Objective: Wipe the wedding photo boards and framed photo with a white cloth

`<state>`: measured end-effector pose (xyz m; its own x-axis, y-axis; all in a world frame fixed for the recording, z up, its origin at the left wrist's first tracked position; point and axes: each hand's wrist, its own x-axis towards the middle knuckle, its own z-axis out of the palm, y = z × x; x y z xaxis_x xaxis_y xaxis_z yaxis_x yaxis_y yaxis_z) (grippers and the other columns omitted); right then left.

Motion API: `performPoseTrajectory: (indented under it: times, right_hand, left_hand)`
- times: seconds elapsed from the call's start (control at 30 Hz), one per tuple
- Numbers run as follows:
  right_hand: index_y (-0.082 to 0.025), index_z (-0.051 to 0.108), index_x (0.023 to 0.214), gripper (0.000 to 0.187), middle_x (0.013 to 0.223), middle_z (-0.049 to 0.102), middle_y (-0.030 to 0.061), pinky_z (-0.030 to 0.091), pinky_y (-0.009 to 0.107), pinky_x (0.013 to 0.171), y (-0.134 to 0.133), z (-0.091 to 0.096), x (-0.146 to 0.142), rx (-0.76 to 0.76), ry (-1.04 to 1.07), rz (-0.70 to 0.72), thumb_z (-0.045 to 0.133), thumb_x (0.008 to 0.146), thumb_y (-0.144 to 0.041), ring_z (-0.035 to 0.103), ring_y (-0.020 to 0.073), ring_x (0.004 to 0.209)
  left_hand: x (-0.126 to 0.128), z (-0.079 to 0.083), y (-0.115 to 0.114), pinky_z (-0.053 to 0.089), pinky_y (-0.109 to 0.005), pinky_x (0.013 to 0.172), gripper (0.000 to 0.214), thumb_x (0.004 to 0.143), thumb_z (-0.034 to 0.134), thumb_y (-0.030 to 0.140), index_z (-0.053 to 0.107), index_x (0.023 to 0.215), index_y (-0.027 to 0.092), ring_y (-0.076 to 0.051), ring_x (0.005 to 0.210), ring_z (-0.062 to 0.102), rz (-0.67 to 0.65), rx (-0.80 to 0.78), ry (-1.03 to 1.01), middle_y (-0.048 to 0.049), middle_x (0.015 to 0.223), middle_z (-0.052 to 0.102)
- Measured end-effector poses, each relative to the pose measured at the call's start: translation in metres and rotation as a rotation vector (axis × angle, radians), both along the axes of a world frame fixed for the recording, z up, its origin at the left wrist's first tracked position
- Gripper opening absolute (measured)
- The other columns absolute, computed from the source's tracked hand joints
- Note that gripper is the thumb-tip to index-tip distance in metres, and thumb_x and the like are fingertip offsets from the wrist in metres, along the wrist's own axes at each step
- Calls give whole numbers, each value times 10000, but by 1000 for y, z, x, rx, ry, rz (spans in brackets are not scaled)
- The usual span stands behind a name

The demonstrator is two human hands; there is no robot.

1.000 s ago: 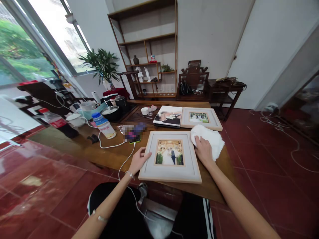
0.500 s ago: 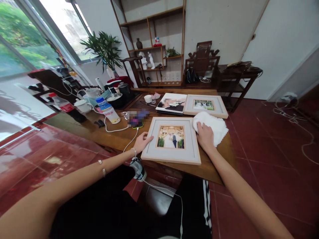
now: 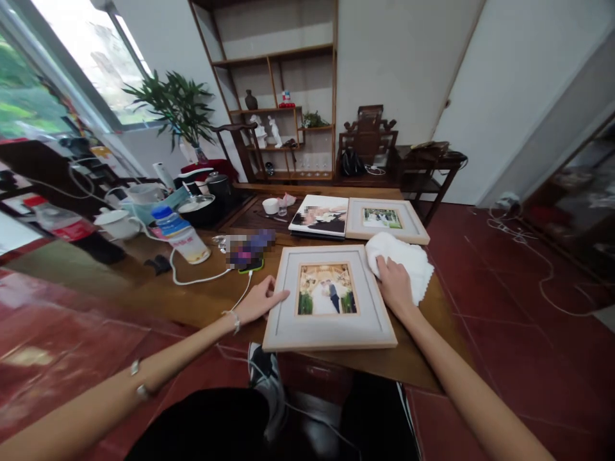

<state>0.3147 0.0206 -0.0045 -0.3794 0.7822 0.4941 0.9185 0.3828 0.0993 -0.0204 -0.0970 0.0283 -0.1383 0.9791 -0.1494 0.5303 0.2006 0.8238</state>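
A light wooden picture frame [image 3: 281, 326] with a wedding photo lies flat at the table's near edge. My left hand [image 3: 259, 299] grips its left edge, thumb on top of the border and the other fingers bent at its side, partly hidden. On the frame's right, my right hand [image 3: 394, 282] is closed on a bunched white cloth [image 3: 413, 262], which touches the frame's upper right edge. Behind lie a second framed photo [image 3: 413, 224] and, beside it, a photo album or panel [image 3: 319, 214] with a partly blurred picture.
To the left on the wooden table [image 3: 206, 301] stand a cola bottle [image 3: 77, 227], a blue-capped bottle [image 3: 185, 237], a white teapot [image 3: 118, 223] and a pan [image 3: 196, 208]. A phone [image 3: 251, 266] has a white cable attached. Shelves [image 3: 273, 61] rise behind.
The camera view has shifted, so the background sits lower and further left. Both hands keep their holds on the frame and the cloth, with little visible movement.
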Motion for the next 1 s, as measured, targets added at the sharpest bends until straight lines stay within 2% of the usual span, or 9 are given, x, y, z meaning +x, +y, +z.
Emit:
performPoseTrajectory:
  times: [0.03,0.1,0.2,0.3,0.43,0.57,0.73,0.83,1.0]
  right_hand:
    - [-150,567,1155,296,1032,617,60,516,379,766,0,-1,1,19,-1,7,569,920,-331,606,182,864]
    - [-118,559,1152,287,976,620,81,490,369,755,-1,-3,3,59,-4,27,562,898,-252,589,199,837]
    - [-87,551,1135,314,907,617,124,443,368,737,-1,-6,5,111,4,58,528,826,-138,550,240,804]
    - [-93,537,1129,371,879,600,138,412,383,742,0,-9,6,145,40,65,476,764,-74,520,272,822]
    - [-101,523,1090,386,829,560,122,403,403,731,3,-10,9,179,100,44,456,715,-41,493,289,821]
    - [-165,495,972,238,827,512,102,429,436,732,2,1,20,253,185,27,503,740,-117,482,313,873]
    - [-207,436,927,186,1139,460,192,459,466,798,-8,13,29,343,344,7,535,770,-194,474,342,1078]
    - [-226,461,902,167,1183,506,160,473,408,821,-12,11,24,235,326,98,528,758,-176,520,301,1090]
    - [-220,547,1001,294,940,635,91,486,386,740,-11,8,18,9,233,200,479,727,-137,598,283,921]
  left_hand:
    - [-4,7,4,431,-292,462,438,667,681,598,473,751,222,-206,417,586,-67,-45,29,26,513,619]
    - [-11,17,16,453,-318,514,434,734,600,635,479,710,219,-228,450,605,-231,-84,308,8,502,603]
    - [-13,20,40,507,-412,724,430,782,564,584,563,915,175,-311,767,679,-204,100,581,-86,780,670]
    - [-2,6,65,447,-494,962,571,784,594,430,474,1246,117,-355,1116,588,-152,307,536,-197,1205,546]
    - [16,-20,87,364,-542,1060,471,876,495,360,449,1287,135,-369,1350,370,-141,345,490,-215,1399,355]
    - [27,-30,93,283,-538,1122,420,906,441,245,443,1304,108,-349,1398,285,-145,422,417,-225,1447,300]
    - [32,-32,80,275,-493,1149,396,891,459,196,507,1278,128,-316,1416,291,-209,477,349,-189,1493,306]
    - [31,-31,68,279,-479,1156,416,869,494,185,514,1284,167,-284,1439,273,-248,533,261,-154,1539,270]
    - [31,-26,63,261,-489,1173,342,878,470,159,587,1199,169,-265,1421,325,-311,625,210,-140,1500,379]
